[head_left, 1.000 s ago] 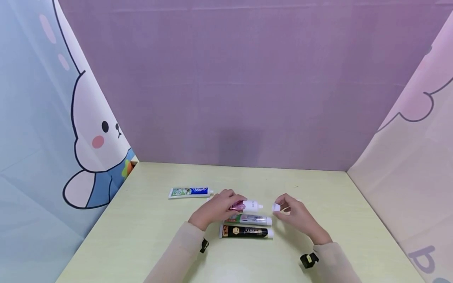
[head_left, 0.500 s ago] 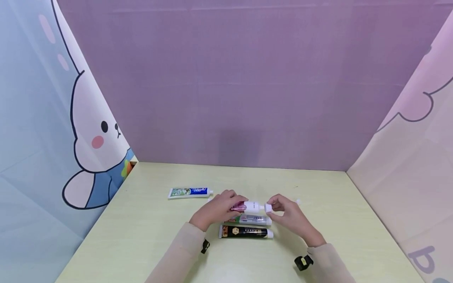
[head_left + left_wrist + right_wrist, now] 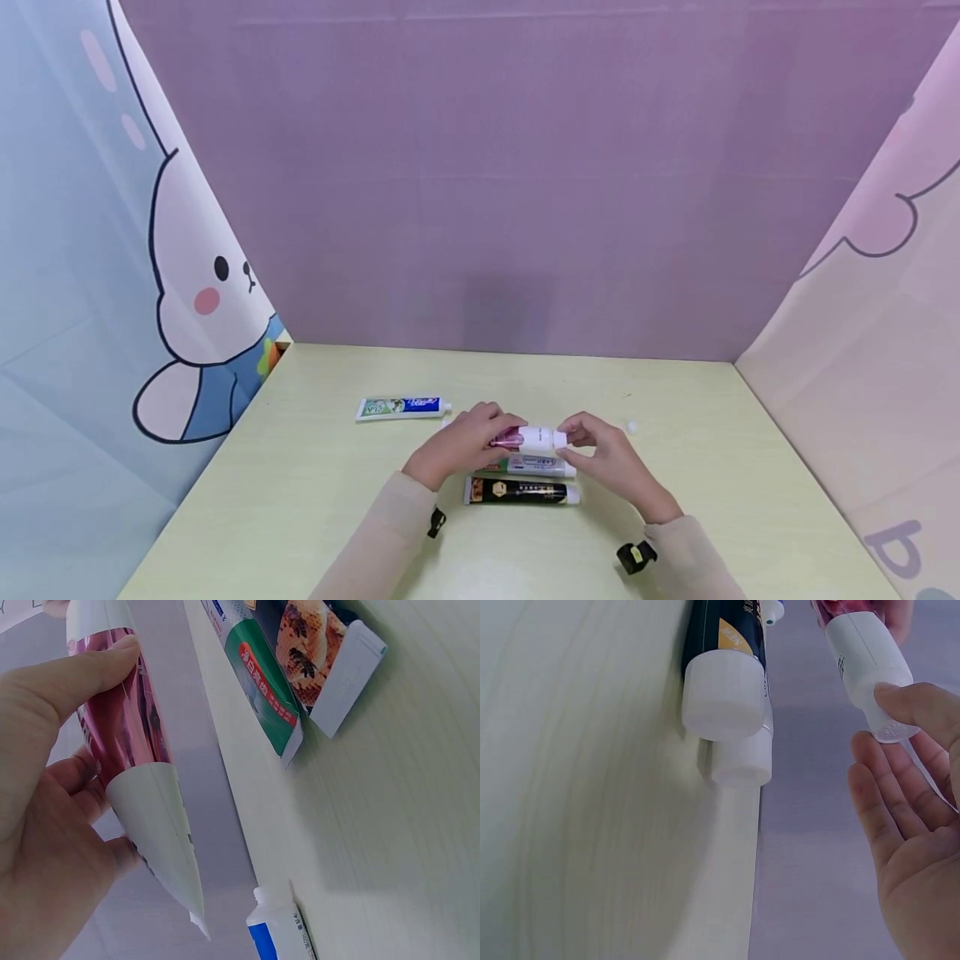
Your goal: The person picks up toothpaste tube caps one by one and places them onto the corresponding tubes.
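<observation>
Barely legible print on the pink-white tube

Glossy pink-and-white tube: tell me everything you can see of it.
The glossy pink-and-white, plastic-looking tube has a white shoulder, shiny pink middle and flattened white tail. It is held sideways above the pale table, cap end rightward. The person's left hand grips its middle; the right hand pinches the round white cap at its tip. Cap tightness cannot be told.

left hand gripping, right hand pinching, forearms apart
</observation>
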Motion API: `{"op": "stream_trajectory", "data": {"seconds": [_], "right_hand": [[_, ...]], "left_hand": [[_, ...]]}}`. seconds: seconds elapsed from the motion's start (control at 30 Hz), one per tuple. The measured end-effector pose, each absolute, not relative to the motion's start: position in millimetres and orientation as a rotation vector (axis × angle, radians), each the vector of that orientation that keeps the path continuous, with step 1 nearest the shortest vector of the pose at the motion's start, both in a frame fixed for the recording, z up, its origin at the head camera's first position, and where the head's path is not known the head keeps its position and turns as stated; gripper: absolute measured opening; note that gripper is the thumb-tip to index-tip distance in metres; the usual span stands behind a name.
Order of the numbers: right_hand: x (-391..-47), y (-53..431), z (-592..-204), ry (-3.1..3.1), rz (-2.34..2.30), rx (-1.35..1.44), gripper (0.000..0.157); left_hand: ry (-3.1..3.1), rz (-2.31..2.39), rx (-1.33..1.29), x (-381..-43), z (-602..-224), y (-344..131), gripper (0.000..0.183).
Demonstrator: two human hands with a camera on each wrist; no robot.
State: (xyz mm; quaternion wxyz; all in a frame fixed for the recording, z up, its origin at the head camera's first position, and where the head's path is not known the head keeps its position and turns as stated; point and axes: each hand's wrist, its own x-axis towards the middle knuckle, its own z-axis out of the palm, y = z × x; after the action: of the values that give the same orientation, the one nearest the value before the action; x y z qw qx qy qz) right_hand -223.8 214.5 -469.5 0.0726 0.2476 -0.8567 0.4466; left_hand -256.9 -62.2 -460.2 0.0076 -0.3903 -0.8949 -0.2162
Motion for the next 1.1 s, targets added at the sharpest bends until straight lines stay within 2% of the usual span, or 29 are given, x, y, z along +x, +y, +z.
{"op": "stream_trajectory", "data": {"seconds": [0.67, 1.1], "right_hand": [[-223.4, 215.8, -470.1, -2.698, 1.401, 0.714, 0.02], [-224.2, 210.1, -465.4, -2.853, 1.307, 0.589, 0.036]], "left_hand": [[-2.767, -0.654, -1.236, -257.1, -460.9, -63.0, 0.047], [-2.769, -0.659, -1.234, -254.3, -458.8, -61.3, 0.046]]}}
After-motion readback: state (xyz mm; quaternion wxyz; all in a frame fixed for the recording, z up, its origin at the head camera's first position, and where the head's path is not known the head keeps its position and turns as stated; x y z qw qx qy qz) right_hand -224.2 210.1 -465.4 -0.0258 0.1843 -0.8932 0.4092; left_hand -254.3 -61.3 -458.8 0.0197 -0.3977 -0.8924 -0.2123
